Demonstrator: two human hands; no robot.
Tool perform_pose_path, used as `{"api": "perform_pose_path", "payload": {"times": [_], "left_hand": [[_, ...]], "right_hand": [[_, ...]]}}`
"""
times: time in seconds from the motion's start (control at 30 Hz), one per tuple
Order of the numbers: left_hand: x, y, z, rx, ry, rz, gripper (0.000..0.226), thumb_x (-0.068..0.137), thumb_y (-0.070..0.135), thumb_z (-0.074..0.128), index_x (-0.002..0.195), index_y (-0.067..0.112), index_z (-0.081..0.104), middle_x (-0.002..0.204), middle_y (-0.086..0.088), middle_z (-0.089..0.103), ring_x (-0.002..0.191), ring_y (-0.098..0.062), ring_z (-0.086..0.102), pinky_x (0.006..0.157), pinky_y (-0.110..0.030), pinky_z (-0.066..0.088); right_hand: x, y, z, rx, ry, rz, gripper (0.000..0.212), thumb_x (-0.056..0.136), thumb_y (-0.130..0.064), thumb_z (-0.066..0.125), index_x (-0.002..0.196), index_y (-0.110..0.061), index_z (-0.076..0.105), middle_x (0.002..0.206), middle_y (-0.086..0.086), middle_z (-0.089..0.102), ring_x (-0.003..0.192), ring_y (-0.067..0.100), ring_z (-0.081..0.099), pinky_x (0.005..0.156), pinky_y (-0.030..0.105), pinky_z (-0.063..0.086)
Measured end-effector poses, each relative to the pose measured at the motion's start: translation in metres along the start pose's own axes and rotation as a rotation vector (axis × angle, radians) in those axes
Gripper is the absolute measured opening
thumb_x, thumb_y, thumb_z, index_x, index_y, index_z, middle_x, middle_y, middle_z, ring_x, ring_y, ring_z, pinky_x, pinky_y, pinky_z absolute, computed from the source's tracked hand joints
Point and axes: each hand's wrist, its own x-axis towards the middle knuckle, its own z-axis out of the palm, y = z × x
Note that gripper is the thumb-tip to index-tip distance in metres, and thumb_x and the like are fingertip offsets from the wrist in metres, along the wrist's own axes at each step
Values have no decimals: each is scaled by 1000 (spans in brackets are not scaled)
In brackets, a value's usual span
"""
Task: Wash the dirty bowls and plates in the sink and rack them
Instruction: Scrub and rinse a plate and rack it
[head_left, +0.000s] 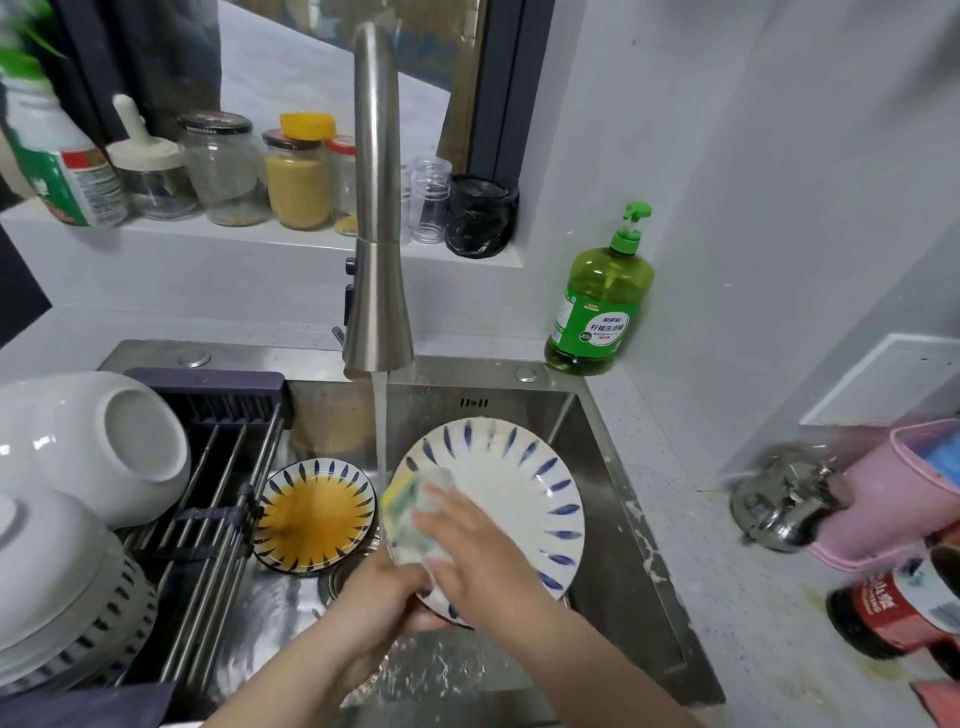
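Scrubbing a blue-striped plate (519, 493)
Left hand (384, 597) grips its lower rim; right hand (478, 556) clutches a sponge (410, 499) against it. The sink (613, 571) holds a dish (317, 514) of orange-brown liquid.

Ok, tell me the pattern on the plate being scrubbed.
White plate with blue dashes radiating round its rim; head view.

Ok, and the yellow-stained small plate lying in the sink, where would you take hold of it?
Probably grip the far rim of the small plate, thumb inside, coming from above. It lies face up and shallow; the rack hugs its left edge, the large plate crowds its right.
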Motion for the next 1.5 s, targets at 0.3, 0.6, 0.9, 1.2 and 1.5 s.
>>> {"api": "perform_pose_path", "payload": {"times": [0.3, 0.6, 0.9, 1.2, 1.5], "left_hand": [[-8, 1, 3, 84, -34, 36, 32, 56, 8, 45, 84, 4, 59, 59, -2, 70, 50, -10, 65, 42, -22, 50], [1, 5, -5, 84, 40, 69, 23, 64, -1, 51, 85, -1, 61, 61, -5, 70, 53, -14, 66, 47, -26, 55], [4, -5, 14, 253, 45, 156, 19, 79, -4, 44, 80, 6, 60, 53, 1, 62, 50, -9, 59, 51, -29, 53], [13, -16, 24, 705, 306, 395, 33, 80, 13, 48, 113, 16, 52, 91, -4, 61, 95, -32, 59, 71, -28, 43], [29, -31, 10, 1119, 441, 683, 58, 60, -7, 72, 111, 20, 62, 89, 3, 70, 70, -23, 65, 47, -22, 29]], "right_hand": [[-7, 37, -35, -18, 206, 286, 46, 91, -1, 40, 131, -21, 50, 151, -8, 27, 139, 5, 22, 96, 0, 4], [-28, 30, -14, -10, 123, 121, 45, 78, -5, 44, 117, -16, 63, 134, -10, 43, 125, -5, 29, 108, 6, 15], [-1, 2, 9, 186, 314, 259, 40, 85, 0, 47, 120, -12, 61, 144, 0, 38, 132, 3, 29, 102, 2, 10], [-6, 7, 3, 1125, 480, 764, 30, 94, -9, 47, 123, -2, 51, 114, 10, 59, 104, 21, 57, 83, 18, 46], [-11, -6, -37, 1874, 589, 677, 59, 79, -59, 39, 104, -9, 56, 93, 12, 60, 84, 25, 58, 64, 34, 51]]}}
